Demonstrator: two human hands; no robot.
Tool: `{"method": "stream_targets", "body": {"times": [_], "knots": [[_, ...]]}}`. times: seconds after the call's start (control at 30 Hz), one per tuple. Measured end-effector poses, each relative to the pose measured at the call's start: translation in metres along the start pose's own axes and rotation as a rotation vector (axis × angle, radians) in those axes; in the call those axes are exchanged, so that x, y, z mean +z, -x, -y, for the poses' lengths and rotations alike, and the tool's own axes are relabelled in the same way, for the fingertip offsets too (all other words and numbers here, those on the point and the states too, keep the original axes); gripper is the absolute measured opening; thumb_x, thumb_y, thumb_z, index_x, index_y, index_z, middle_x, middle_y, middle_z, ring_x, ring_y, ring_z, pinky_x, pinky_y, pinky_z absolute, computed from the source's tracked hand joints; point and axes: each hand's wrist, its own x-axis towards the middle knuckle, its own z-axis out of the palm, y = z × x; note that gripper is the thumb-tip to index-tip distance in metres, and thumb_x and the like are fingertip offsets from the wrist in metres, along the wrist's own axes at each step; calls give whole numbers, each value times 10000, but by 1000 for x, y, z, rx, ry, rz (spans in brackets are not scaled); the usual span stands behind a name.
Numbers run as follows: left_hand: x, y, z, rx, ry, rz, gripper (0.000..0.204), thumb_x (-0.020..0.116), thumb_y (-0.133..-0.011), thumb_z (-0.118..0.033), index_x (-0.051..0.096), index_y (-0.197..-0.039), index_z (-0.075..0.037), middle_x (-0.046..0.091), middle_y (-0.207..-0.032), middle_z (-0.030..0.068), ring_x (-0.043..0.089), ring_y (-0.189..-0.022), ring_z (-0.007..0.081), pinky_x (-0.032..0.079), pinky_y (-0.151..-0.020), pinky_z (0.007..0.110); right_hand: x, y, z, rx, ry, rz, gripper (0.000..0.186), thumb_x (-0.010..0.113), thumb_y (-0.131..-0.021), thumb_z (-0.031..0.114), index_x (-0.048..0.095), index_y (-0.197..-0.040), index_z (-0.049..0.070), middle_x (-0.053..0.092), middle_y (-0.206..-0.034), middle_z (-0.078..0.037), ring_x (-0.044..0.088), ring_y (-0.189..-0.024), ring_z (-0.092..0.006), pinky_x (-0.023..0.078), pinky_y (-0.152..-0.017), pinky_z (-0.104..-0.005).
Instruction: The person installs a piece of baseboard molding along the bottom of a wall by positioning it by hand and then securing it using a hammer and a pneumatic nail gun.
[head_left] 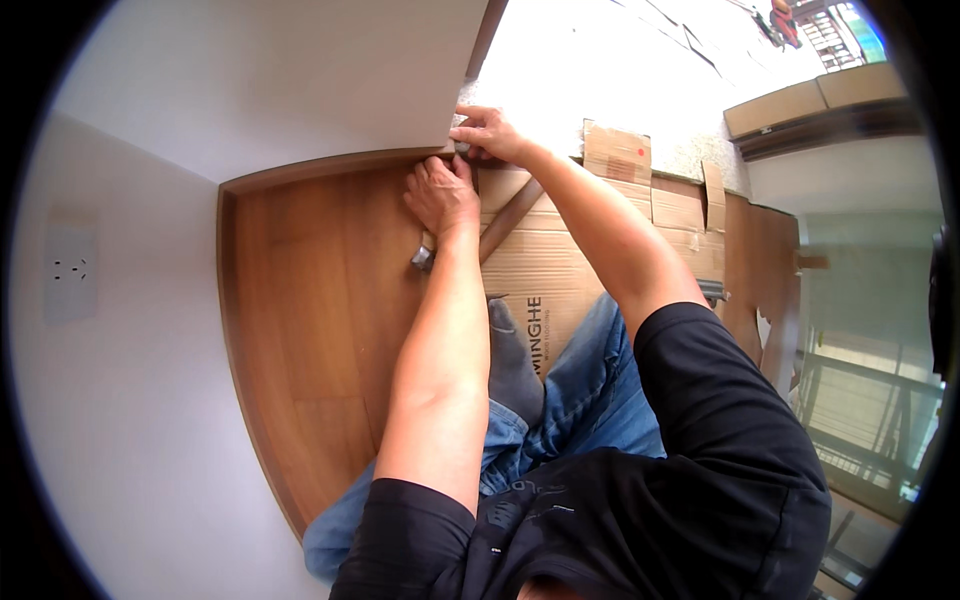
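Hands are seen at the far corner of the wooden floor (320, 290), where wall meets skirting. The left hand (441, 195) is laid knuckles-up on the boards, fingers curled; whether anything is gripped cannot be told. Just beyond it, the right hand (488, 133) is pinched shut on a small dark object at the wall's edge. Flattened cardboard (560, 265) lies right of both.
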Motion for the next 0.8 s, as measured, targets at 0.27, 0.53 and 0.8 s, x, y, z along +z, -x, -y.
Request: {"method": "stream_targets", "body": {"times": [0.27,0.53,0.8], "knots": [[5,-1,3,19,10,-49,277,726,-950,-391,700,-945,-116,719,-1060,61,640,-1105,303,484,-931,507,4,-3,0,59,-57,-81,681,750,-958,454,623,-1493,52,772,-1158,-100,695,-777,-138,563,-635,-287],[12,-1,4,38,-21,-77,298,721,-949,-392,695,-922,-97,724,-1036,88,645,-1078,325,491,-917,513,0,-6,-5,150,-101,-191,468,733,-990,368,721,-1346,64,804,-968,-98,746,-772,-158,609,-710,-312],[19,-3,9,63,-27,-126,332,708,-951,-416,675,-873,-95,723,-992,89,644,-1045,346,486,-900,524,4,3,1,57,-51,-175,419,715,-1005,279,716,-1352,44,779,-1042,-94,716,-803,-128,590,-691,-306]]}}
